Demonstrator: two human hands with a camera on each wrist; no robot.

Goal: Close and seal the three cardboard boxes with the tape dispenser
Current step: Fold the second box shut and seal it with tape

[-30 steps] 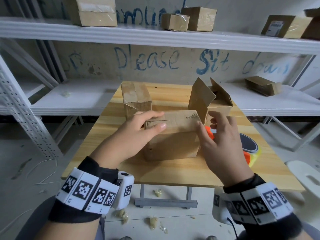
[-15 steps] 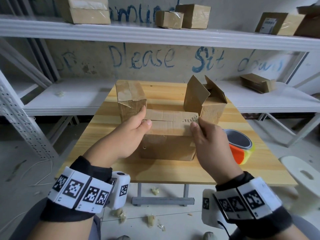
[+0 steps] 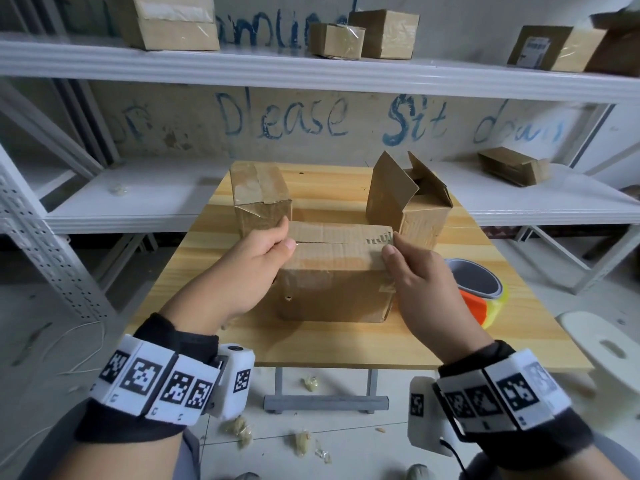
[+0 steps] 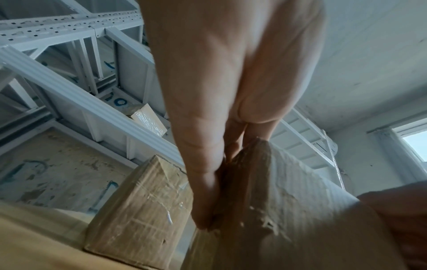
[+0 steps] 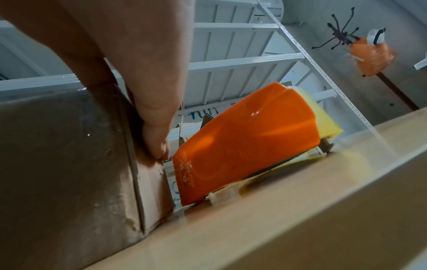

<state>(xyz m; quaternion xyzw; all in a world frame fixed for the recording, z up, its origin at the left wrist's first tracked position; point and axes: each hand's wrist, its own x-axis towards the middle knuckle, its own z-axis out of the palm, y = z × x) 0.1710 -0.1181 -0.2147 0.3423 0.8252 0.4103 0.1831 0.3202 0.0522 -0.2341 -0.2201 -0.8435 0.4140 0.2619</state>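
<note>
While gripping box (image 3: 334, 271): both hands (image 3: 249, 268).

black wristbands (image 3: 180, 344) carrying white marker-printed camera blocks (image 3: 152, 379)

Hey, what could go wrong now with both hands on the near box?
Both hands hold the near box flaps shut, left hand and right hand. Letting go for the tape dispenser may let the flaps spring open. The box behind has raised flaps that a reaching arm might hit.
</note>
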